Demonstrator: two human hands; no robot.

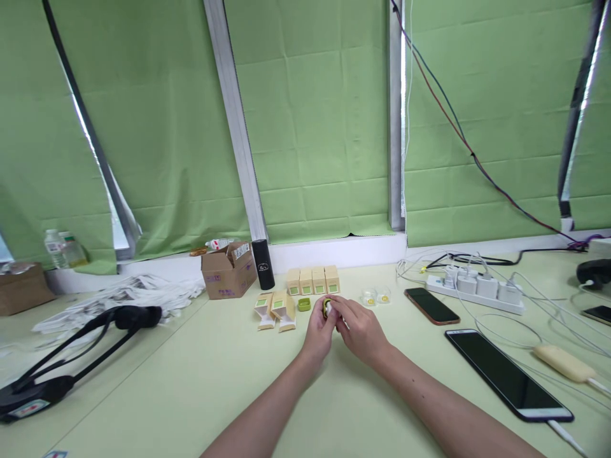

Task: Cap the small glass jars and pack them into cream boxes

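Green fabric point(305, 127) covers the far wall above a pale tabletop point(191, 381). Clock centred on the two hands, 12 = away from the wearer.

- 9 to 10 o'clock, far left: plastic bottles point(56, 249); labels not legible. Black head-strap device point(35, 397), nearer; sticker unreadable.
- 9 o'clock: heap of white cables point(128, 296).
- 10 o'clock: cardboard box point(224, 280), flaps up, purple print and pale label, neither legible. Just beside it, black cylinder point(263, 264), upright, white marking too small to read.
- 9 o'clock, nearer: two opened cartons point(283, 305), flaps toward the wearer. Green tray point(304, 305) between these and the hands.
- 11 o'clock: row of cartons point(312, 281); green labels, text unresolved.
- Centre: small green item point(326, 308), pale part inside, raised at the fingertips. Left hand point(312, 334) wraps it; right hand point(360, 329) pinches narrowly at its near side. Fingers mask its full shape.
- 2 to 3 o'clock: clear containers point(376, 297), yellow centres.
- 3 o'clock: smaller phone point(432, 305), then power strip point(477, 291) with white plugs.
- 3 to 4 o'clock: larger phone point(508, 375), cream block point(563, 363).

Step, judged: close two-handed fingertip work. Further handling calls for steady left support and light right fingertip pressure; a slip could drop it. Brands: none readable.
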